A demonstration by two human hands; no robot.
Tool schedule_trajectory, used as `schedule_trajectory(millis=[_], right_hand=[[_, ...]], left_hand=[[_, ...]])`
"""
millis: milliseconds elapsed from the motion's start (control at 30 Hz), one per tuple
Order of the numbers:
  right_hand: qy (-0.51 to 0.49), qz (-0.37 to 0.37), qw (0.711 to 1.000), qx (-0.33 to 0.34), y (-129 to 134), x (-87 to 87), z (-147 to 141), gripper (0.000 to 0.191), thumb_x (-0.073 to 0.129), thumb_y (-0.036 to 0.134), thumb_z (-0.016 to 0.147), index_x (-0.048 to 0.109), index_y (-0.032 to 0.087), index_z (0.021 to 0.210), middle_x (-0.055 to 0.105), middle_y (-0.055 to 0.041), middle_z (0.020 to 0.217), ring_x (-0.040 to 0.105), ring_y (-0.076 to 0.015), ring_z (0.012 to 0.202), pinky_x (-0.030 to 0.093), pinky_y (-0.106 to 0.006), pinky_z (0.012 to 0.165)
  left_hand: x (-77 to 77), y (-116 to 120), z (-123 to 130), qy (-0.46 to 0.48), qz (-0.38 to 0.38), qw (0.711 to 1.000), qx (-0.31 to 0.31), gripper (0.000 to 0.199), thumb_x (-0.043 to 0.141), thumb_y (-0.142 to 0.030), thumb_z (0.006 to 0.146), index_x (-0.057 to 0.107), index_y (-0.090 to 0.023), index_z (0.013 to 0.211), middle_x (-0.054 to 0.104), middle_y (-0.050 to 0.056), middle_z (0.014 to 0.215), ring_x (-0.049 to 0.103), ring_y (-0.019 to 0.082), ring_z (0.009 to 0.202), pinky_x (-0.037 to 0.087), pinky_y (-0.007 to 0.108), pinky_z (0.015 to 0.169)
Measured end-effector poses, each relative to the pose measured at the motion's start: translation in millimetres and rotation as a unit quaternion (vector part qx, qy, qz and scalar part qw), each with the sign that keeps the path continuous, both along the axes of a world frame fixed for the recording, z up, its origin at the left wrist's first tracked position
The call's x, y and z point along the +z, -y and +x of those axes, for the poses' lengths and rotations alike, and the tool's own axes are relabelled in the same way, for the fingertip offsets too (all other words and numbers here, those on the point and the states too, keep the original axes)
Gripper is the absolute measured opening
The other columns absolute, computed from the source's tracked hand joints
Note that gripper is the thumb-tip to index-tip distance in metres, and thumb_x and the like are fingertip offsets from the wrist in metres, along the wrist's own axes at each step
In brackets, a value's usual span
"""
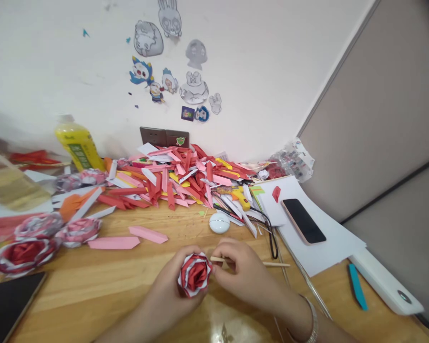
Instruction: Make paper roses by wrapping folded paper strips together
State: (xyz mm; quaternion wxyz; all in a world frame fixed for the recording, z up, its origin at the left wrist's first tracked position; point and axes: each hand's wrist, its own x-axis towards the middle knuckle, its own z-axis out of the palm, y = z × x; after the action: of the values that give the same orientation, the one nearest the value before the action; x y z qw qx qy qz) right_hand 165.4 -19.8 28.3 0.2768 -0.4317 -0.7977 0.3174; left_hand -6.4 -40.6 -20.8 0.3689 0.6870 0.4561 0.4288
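Note:
My left hand (173, 283) is wrapped round a red and white folded paper rose (195, 275), its open face turned up. Close on its right, my right hand (241, 271) pinches a thin wooden stick (277, 264), whose near end points at the rose. The fingertips of my right hand are close to the rose's right edge; whether they touch it I cannot tell. Two pink folded strips (114, 243) lie on the wooden table (93, 295) beyond my left hand. Several finished paper roses (79, 232) sit at the left.
A heap of folded paper strips (178, 176) lies along the wall. Nearby are a yellow glue gun (241, 197) with a black cable, a white egg-shaped object (219, 223), and a yellow bottle (79, 145). At the right, a phone (303, 221) rests on white paper (325, 257).

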Motion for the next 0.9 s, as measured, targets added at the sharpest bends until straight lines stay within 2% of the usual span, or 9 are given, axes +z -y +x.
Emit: schedule_trajectory(millis=[267, 467, 567, 733, 900], right_hand=[[-0.008, -0.016, 0.999, 0.034, -2.3, -0.8, -1.2, 0.012, 0.055, 0.006, 0.068, 0.051, 0.017, 0.063, 0.046, 0.0053, 0.066, 0.044, -0.0083, 0.061, 0.029, -0.019, 0.055], [-0.007, -0.001, 1.000, 0.013, -5.4, -4.3, 0.9, 0.011, 0.055, 0.010, 0.074, 0.053, 0.017, 0.065, 0.050, 0.0037, 0.068, 0.047, -0.0102, 0.065, 0.032, -0.021, 0.059], [-0.010, -0.004, 1.000, 0.011, -5.9, -3.3, 1.0, 0.012, 0.054, 0.010, 0.077, 0.054, 0.017, 0.067, 0.053, 0.0026, 0.070, 0.048, -0.0109, 0.067, 0.034, -0.021, 0.060], [-0.014, -0.008, 1.000, 0.006, -5.5, -1.0, 1.0, 0.008, 0.056, 0.016, 0.080, 0.056, 0.017, 0.072, 0.053, 0.0023, 0.070, 0.049, -0.0109, 0.065, 0.034, -0.021, 0.057], [-0.010, 0.055, 0.998, -0.010, -2.6, -0.1, 1.9, 0.010, 0.050, 0.016, 0.086, 0.057, 0.017, 0.080, 0.057, -0.0002, 0.076, 0.052, -0.0128, 0.071, 0.037, -0.023, 0.063]], left_hand=[[1.1, 1.1, -1.0, 0.021, -0.033, 0.999, -0.022, 0.038, 0.059, -0.011, 0.066, 0.046, -0.024, 0.100, 0.063, -0.001, 0.086, 0.063, 0.016, 0.075, 0.052, 0.024, 0.066], [4.7, -1.5, 2.7, 0.056, -0.072, 0.996, -0.010, 0.042, 0.061, -0.013, 0.062, 0.047, -0.022, 0.100, 0.064, 0.001, 0.087, 0.064, 0.019, 0.079, 0.053, 0.026, 0.069], [4.0, -4.3, 2.2, 0.045, -0.065, 0.997, 0.015, 0.039, 0.062, -0.014, 0.063, 0.050, -0.021, 0.098, 0.065, 0.003, 0.090, 0.064, 0.020, 0.080, 0.052, 0.028, 0.072], [-0.1, -6.9, -0.2, 0.025, -0.045, 0.999, 0.015, 0.036, 0.060, -0.014, 0.065, 0.050, -0.021, 0.100, 0.066, 0.003, 0.091, 0.065, 0.020, 0.081, 0.052, 0.028, 0.072], [0.1, -6.0, 0.8, -0.003, -0.021, 0.999, 0.028, 0.032, 0.059, -0.015, 0.065, 0.051, -0.020, 0.096, 0.066, 0.002, 0.085, 0.065, 0.020, 0.075, 0.052, 0.028, 0.067]])
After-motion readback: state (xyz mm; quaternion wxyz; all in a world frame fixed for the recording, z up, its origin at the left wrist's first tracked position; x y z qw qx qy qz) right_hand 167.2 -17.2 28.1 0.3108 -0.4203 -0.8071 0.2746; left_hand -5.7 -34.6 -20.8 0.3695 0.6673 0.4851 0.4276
